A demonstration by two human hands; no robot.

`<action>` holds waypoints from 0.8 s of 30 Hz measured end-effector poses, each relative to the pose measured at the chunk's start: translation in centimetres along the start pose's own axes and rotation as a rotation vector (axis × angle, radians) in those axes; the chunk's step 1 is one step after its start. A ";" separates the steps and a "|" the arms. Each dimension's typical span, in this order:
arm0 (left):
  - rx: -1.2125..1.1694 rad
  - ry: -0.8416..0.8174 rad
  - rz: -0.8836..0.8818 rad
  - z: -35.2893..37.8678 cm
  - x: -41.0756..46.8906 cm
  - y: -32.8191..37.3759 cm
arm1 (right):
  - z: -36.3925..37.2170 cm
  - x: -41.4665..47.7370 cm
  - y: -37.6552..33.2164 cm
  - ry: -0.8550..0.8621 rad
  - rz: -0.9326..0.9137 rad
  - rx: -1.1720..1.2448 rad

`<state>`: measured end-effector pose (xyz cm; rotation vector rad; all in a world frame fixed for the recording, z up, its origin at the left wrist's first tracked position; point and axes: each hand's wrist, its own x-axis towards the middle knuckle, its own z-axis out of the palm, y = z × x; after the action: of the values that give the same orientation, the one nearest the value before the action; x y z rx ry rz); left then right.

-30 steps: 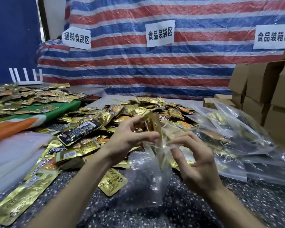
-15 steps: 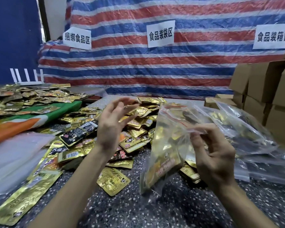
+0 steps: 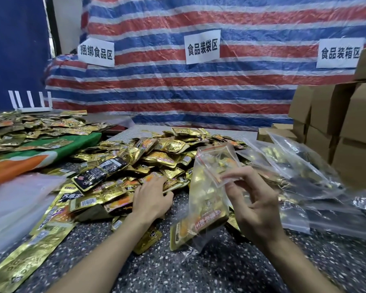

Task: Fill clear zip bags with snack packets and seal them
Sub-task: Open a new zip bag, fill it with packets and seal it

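My right hand (image 3: 254,199) pinches the right edge of a clear zip bag (image 3: 205,187) near its mouth and holds it upright above the speckled table (image 3: 199,271). The bag's mouth is open at the top, and gold snack packets lie inside at the bottom. My left hand (image 3: 150,198) reaches down onto the near edge of the big pile of gold snack packets (image 3: 156,153), its fingers resting on the packets. Whether it grips one is hidden.
Filled clear bags (image 3: 300,166) lie heaped at the right, in front of stacked cardboard boxes (image 3: 336,123). Empty plastic bags (image 3: 15,199) lie at the left edge. More packets cover a green and orange cloth (image 3: 30,151) at the far left. A striped tarp hangs behind.
My left hand let go of the bag and came down onto the packet pile. My right hand kept the bag, now hanging lower and more upright.
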<state>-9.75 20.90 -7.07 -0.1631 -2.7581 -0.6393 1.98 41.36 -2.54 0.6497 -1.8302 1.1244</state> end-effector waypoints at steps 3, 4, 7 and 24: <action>-0.128 0.083 -0.004 -0.6 -0.1 -0.2 | -0.1 0.0 0.0 -0.011 0.005 0.006; -0.166 0.116 0.011 -0.9 -0.1 -0.4 | -0.1 0.0 0.0 -0.013 0.004 0.004; -0.313 0.267 0.053 -2.1 0.5 -0.8 | -0.1 0.1 0.2 -0.034 -0.006 -0.008; -1.029 0.792 0.179 -17.4 -3.0 8.5 | 0.1 -0.1 0.4 -0.103 -0.071 0.009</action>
<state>-0.77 20.59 10.33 -0.2844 -1.4600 -1.5829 1.66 41.46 -2.80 0.7842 -1.8741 1.0711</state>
